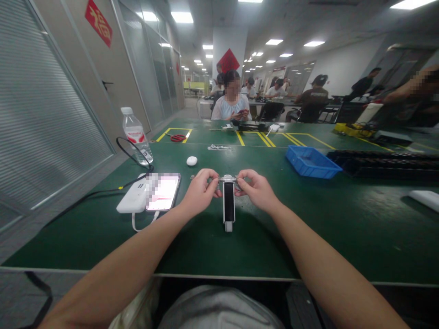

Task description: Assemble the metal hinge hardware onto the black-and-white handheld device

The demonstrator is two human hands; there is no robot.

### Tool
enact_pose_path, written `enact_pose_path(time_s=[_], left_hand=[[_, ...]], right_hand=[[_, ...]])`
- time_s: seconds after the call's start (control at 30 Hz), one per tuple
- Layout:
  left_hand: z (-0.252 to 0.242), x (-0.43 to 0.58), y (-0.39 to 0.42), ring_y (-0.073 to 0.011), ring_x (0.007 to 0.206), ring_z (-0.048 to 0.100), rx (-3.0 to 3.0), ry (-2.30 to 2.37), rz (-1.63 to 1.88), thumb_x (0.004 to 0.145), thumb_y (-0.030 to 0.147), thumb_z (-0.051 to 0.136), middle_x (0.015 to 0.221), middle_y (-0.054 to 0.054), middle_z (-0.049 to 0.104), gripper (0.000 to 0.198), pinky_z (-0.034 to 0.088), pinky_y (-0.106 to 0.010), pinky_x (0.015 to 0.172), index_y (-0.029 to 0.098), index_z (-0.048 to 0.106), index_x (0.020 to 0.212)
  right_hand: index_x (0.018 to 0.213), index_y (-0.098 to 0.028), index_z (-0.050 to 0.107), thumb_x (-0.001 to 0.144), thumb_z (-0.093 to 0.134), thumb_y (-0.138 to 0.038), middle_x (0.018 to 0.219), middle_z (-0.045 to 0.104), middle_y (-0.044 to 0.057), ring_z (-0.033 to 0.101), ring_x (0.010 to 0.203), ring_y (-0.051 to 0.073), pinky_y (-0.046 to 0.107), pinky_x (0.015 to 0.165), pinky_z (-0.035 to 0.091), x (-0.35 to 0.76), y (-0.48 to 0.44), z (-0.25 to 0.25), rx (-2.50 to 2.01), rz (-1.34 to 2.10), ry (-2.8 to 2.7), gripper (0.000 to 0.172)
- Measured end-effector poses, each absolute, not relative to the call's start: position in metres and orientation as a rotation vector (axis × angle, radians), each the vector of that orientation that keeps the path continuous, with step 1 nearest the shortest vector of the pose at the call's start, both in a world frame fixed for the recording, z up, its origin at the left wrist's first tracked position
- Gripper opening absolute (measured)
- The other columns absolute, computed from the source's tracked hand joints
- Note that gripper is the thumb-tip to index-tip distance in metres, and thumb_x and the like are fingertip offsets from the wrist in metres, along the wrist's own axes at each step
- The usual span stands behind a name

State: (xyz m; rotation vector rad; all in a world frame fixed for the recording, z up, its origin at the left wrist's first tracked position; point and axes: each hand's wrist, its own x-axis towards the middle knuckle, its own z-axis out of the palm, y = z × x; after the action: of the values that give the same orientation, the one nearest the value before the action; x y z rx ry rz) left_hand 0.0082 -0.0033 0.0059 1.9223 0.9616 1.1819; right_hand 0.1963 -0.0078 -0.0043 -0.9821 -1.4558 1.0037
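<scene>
A T-shaped part with a long black body, silver edges and a thin silver crossbar at its far end is held above the green table. My left hand pinches the left end of the crossbar between thumb and fingers. At the right end, my right hand pinches it in the same way. The black body points toward me, with a narrow silver tip at its near end. Fingers cover both ends of the crossbar, so small pieces there cannot be made out.
To the left lie a phone, a white power bank with cables, and a water bottle. Ahead are a white earbud case and red-handled tool. A blue tray and black strips stand right. A person sits opposite.
</scene>
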Motion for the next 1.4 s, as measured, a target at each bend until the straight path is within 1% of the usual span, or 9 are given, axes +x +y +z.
enact_pose_path(time_s=[0.1,0.2,0.3,0.47,0.6,0.77,0.87,1.07,1.4], left_hand=[[0.003,0.005,0.002,-0.016,0.079,0.06,2.12,1.092,1.091,0.087,0.022,0.045,0.09,-0.005,0.055,0.01,0.055,-0.033,0.068,0.016,0.053,0.088],[0.001,0.0,0.007,-0.0189,0.084,0.057,2.337,1.19,0.911,0.086,0.021,0.044,0.087,-0.005,0.058,0.012,0.051,-0.038,0.077,0.016,0.056,0.085],[-0.001,-0.003,0.011,-0.0192,0.086,0.056,2.456,1.175,0.744,0.086,0.018,0.044,0.089,-0.006,0.058,0.013,0.048,-0.036,0.079,0.016,0.057,0.085],[-0.007,-0.005,0.013,-0.019,0.089,0.054,2.596,1.154,0.583,0.083,0.015,0.046,0.091,-0.007,0.058,0.011,0.045,-0.034,0.082,0.016,0.057,0.079],[-0.007,-0.005,0.012,-0.0188,0.088,0.054,2.643,1.153,0.548,0.083,0.016,0.046,0.091,-0.007,0.058,0.013,0.045,-0.033,0.081,0.016,0.058,0.08],[-0.005,-0.006,0.011,-0.0197,0.088,0.055,2.668,1.172,0.546,0.082,0.021,0.049,0.091,-0.007,0.058,0.013,0.045,-0.033,0.08,0.017,0.062,0.081],[-0.003,-0.008,0.01,-0.0205,0.09,0.056,2.681,1.185,0.544,0.081,0.023,0.051,0.093,-0.007,0.059,0.014,0.045,-0.034,0.081,0.018,0.063,0.083],[-0.003,-0.008,0.01,-0.0215,0.091,0.057,2.69,1.2,0.534,0.08,0.025,0.052,0.094,-0.007,0.06,0.016,0.044,-0.036,0.084,0.018,0.065,0.086],[0.004,-0.006,0.007,-0.0222,0.094,0.057,2.682,1.27,0.448,0.079,0.022,0.049,0.097,-0.007,0.061,0.019,0.043,-0.036,0.085,0.018,0.065,0.087]], right_hand=[[0.08,-0.018,0.051,0.07,0.065,-0.048,0.086,0.053,0.003,0.06,0.064,0.013,0.034,0.059,0.059,0.201,-0.003,-0.011,-1.04,1.062,-1.508,0.035],[0.077,-0.017,0.053,0.076,0.061,-0.038,0.082,0.054,0.003,0.059,0.069,0.014,0.034,0.065,0.055,0.207,0.002,-0.016,-1.123,0.938,-1.7,0.023],[0.073,-0.015,0.058,0.078,0.056,-0.025,0.082,0.053,0.003,0.056,0.075,0.013,0.032,0.071,0.051,0.212,0.005,-0.021,-1.202,0.699,-1.948,0.011],[0.069,-0.015,0.062,0.075,0.058,-0.015,0.089,0.052,0.005,0.053,0.084,0.015,0.033,0.079,0.047,0.213,0.007,-0.027,-1.206,0.545,-2.113,0.007],[0.069,-0.016,0.065,0.074,0.061,-0.015,0.09,0.053,0.005,0.053,0.086,0.016,0.035,0.082,0.046,0.214,0.005,-0.027,-1.201,0.491,-2.139,0.006],[0.08,-0.018,0.069,0.074,0.062,-0.025,0.089,0.058,0.005,0.057,0.082,0.016,0.032,0.075,0.048,0.223,0.008,-0.02,-1.243,0.474,-2.106,0.011],[0.088,-0.016,0.068,0.075,0.058,-0.026,0.091,0.062,0.006,0.059,0.076,0.015,0.031,0.074,0.049,0.236,0.015,-0.018,-1.417,0.376,-1.851,0.019],[0.099,-0.014,0.068,0.073,0.055,-0.018,0.093,0.067,0.01,0.061,0.086,0.02,0.032,0.081,0.046,0.27,0.027,-0.024,-1.917,0.284,-1.587,0.03],[0.097,-0.017,0.072,0.077,0.058,-0.027,0.093,0.07,0.007,0.063,0.087,0.019,0.026,0.076,0.046,0.269,0.022,-0.02,-2.091,0.383,-1.726,0.027]])
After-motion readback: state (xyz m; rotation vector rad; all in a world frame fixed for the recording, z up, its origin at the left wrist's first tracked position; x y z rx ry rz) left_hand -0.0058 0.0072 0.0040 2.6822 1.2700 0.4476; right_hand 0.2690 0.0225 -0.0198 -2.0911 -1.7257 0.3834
